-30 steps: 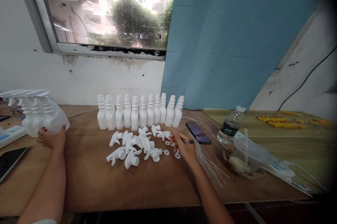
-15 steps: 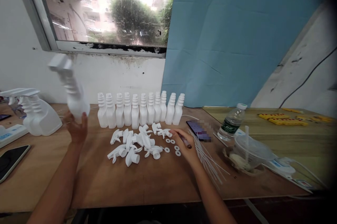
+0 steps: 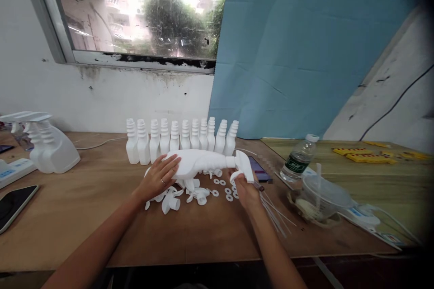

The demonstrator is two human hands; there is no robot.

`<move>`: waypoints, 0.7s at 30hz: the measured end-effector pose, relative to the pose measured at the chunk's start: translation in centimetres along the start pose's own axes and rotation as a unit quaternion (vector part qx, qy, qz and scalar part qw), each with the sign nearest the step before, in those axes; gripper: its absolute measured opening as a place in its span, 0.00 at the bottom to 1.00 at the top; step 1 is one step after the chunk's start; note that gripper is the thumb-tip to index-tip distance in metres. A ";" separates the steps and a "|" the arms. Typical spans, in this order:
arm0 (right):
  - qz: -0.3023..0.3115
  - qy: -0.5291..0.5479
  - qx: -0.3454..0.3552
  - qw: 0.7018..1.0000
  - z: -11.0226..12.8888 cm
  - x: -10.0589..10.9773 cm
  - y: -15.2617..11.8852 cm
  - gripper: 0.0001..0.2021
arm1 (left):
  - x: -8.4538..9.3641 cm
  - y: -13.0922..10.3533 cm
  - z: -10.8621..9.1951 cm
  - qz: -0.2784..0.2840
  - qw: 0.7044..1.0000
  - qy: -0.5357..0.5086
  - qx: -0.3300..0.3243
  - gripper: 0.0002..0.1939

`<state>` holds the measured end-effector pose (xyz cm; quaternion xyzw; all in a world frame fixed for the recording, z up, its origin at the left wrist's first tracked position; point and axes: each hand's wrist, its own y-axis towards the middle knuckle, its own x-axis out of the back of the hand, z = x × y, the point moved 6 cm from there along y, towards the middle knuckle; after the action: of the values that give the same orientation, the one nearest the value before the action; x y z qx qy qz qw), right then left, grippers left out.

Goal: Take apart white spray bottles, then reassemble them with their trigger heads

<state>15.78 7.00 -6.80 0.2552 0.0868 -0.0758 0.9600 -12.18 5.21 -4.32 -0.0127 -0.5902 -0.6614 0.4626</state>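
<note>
L hand [image 3: 159, 177] grips the base of spray bottle [image 3: 200, 162], held sideways above surface [image 3: 152, 243]. R hand [image 3: 249, 191] grasps its head [image 3: 244, 165] near trigger, w/ dark stick [image 3: 258, 187] in same hand. Loose heads [image 3: 170, 201] below, washers [image 3: 229, 197] & tubes [image 3: 273, 216] nr R hand. Row of headless bottles [image 3: 144, 149] behind; headed bottles [image 3: 63, 151] far L.

Single head view: looks forward and down over table [image 3: 203, 243] from its near edge. Left hand [image 3: 161, 175] and right hand [image 3: 248, 193] near, below centre; wall [image 3: 111, 103] and window [image 3: 172, 22] farther, ahead.
</note>
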 end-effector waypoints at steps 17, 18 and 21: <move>-0.011 0.120 -0.013 0.993 -0.1 -0.9 0.6 0.18 | -0.7 -0.5 -0.9 0.032 0.998 -0.026 -0.042 0.28; -0.013 0.120 -0.014 0.993 -0.1 -0.9 0.7 0.18 | -0.7 -0.6 -1.0 0.032 0.998 -0.026 -0.044 0.29; -0.011 0.118 -0.018 0.993 0.1 -1.0 0.7 0.18 | -0.6 -0.6 -1.2 0.029 0.998 -0.026 -0.052 0.29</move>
<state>14.99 7.70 -6.20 0.2445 0.2041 -0.0541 0.9464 -11.57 4.52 -5.45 -0.0703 -0.5663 -0.6769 0.4650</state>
